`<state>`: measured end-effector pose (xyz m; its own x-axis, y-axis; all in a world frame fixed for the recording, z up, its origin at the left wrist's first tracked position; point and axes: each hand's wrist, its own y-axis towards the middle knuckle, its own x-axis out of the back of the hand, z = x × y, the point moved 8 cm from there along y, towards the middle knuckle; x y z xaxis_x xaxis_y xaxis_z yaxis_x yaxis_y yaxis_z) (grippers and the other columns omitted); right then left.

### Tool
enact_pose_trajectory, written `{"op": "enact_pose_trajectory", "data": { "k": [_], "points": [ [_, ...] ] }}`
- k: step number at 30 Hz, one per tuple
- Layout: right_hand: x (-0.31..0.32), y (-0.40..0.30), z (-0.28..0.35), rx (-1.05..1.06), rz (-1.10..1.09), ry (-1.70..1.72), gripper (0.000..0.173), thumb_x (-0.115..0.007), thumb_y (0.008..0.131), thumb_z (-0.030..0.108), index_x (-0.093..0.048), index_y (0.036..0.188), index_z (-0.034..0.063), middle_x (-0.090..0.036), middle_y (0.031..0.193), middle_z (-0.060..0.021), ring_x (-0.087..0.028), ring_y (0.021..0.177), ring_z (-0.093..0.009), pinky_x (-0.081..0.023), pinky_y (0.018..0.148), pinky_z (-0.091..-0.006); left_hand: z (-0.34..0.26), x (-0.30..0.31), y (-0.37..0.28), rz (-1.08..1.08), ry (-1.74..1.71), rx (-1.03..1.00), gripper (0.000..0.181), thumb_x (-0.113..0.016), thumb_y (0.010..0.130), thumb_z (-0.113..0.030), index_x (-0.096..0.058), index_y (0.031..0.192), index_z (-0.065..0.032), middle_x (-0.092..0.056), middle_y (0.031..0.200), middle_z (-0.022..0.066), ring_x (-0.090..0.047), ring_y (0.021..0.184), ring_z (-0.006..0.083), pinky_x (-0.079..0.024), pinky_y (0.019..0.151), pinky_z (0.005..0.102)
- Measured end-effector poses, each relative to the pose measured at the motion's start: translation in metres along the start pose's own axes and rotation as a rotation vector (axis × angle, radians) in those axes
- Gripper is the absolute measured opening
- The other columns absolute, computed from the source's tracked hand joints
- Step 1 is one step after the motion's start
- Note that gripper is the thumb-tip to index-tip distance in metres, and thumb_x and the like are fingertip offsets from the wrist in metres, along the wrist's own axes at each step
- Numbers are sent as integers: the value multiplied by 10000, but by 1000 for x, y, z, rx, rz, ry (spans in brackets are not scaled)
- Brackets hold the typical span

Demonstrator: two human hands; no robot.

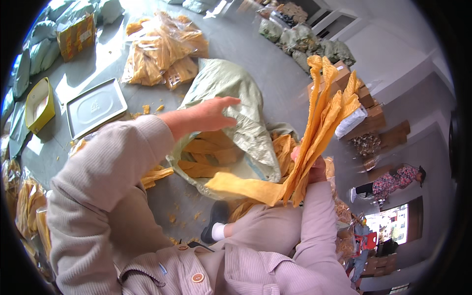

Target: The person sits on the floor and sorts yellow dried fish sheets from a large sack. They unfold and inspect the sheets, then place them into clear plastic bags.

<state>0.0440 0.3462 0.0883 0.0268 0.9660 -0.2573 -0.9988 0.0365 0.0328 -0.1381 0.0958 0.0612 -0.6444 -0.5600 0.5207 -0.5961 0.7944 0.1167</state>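
My right hand [316, 170] is closed around a bundle of long, crinkled yellow-orange dried strips [320, 121]. Most of them stand up and fan out above the fist, while one flat strip [243, 188] juts left from the bundle's lower end. My left hand [206, 115] hovers over a pale green woven sack [236, 84], fingers apart and nothing in them. The sack lies with its mouth towards me, and more dried strips [210, 147] show inside it. Further strips [283, 149] lie against the sack's right side, partly hidden by the bundle.
Beyond the sack stand clear plastic bags of strips [162, 51]. To the left are a grey plastic lid [96, 107], a yellow box [40, 105] and a taped carton [76, 37]. Cardboard boxes [368, 110] are stacked at right; a person [396, 183] stands farther off. Crumbs litter the floor.
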Motion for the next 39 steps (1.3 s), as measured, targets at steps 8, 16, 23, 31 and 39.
{"op": "enact_pose_trajectory", "data": {
  "k": [8, 16, 23, 31, 39],
  "points": [
    [-31, -32, 10, 211, -164, 113, 686, -692, 876, 361, -406, 1429, 72, -579, 905, -72, -536, 796, -199, -433, 717, -314, -73, -125, -80, 727, -625, 191, 442, -551, 987, -415, -672, 1116, -9, -713, 970, 70, -675, 895, 148, -549, 825, 277],
    [-34, -49, 14, 126, -445, 203, 445, -663, 917, 311, -572, 1254, 35, -668, 1114, -94, -649, 987, -218, -536, 883, -335, -45, -239, -129, 824, -1054, 396, 544, -596, 963, -336, -438, 1414, -76, -508, 1408, 84, -554, 1240, 254, -489, 1005, 407],
    [-52, -64, -11, 12, -490, 223, 435, -716, 874, 183, -575, 1254, 24, -682, 1106, -95, -668, 985, -221, -564, 865, -347, -10, -193, -73, 461, -1602, 77, 688, -596, 781, -65, -401, 1435, -153, -534, 1360, 59, -528, 1227, 229, -439, 1009, 469],
    [-86, -60, -50, -37, -442, -50, 428, -735, 851, 93, -578, 1236, -10, -665, 1124, -82, -656, 982, -176, -542, 850, -304, -54, -180, -74, 437, -1690, 86, 595, -586, 953, -261, -346, 1480, -121, -524, 1382, 86, -538, 1240, 223, -431, 1050, 386],
    [-95, -53, -43, 121, -447, -439, 533, -728, 868, 103, -481, 1319, -36, -622, 1195, -111, -621, 1032, -169, -504, 896, -297, -24, -199, -66, 273, -1818, 123, 497, -479, 1013, -241, -335, 1477, -132, -524, 1373, 114, -580, 1202, 230, -510, 984, 396]
  ]
}}
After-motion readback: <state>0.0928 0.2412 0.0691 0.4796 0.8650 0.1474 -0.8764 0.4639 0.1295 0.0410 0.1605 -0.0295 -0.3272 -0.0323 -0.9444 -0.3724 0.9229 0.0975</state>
